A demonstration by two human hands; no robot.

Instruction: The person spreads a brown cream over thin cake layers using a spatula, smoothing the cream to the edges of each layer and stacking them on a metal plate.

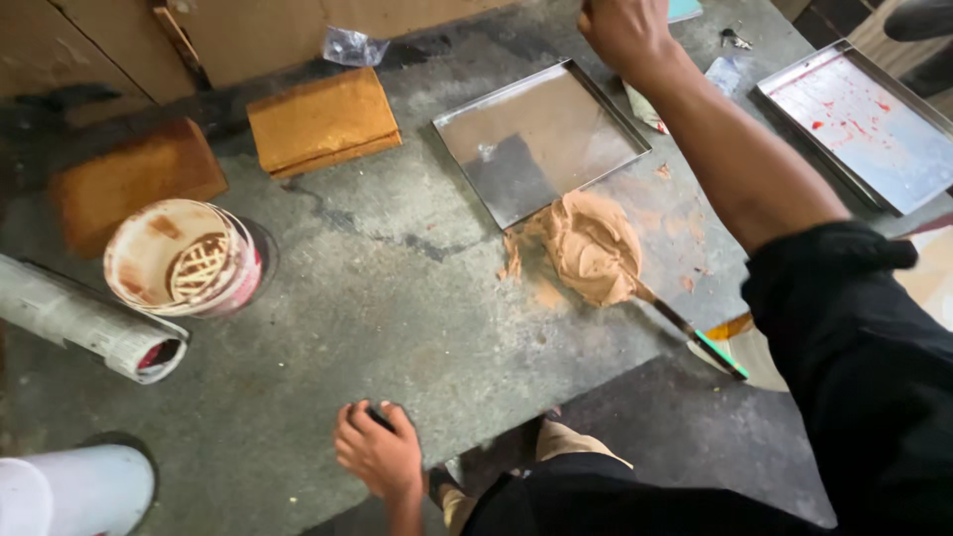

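So one person here, two bare hands over a rough grey worktop (377,298). The left hand (380,455) sits near the front edge of the worktop, fingers curled round something small and dark, can't tell what it is. The right hand (625,30) is stretched way out to the far side, closed in a fist at the top edge of the view; whether it grips anything I can't tell, it's cut off there.

Counting stuff: two shiny metal trays, one bare tray (541,139) in the middle and a second tray (864,124) off to the right with red smears on it. Two brown cake slabs, one slab (323,119) beside the bare tray and a darker slab (129,179) further left. One lump of tan paste (591,243) lying right on the worktop, touching the bare tray's near corner, with one spatula (695,337) stuck in it, handle poking out over the edge. One bucket (184,256) smeared brown inside, just in front of the darker slab. One rolled paper (89,323) lies just beside the bucket, and one white container (74,491) sits in the bottom left corner.
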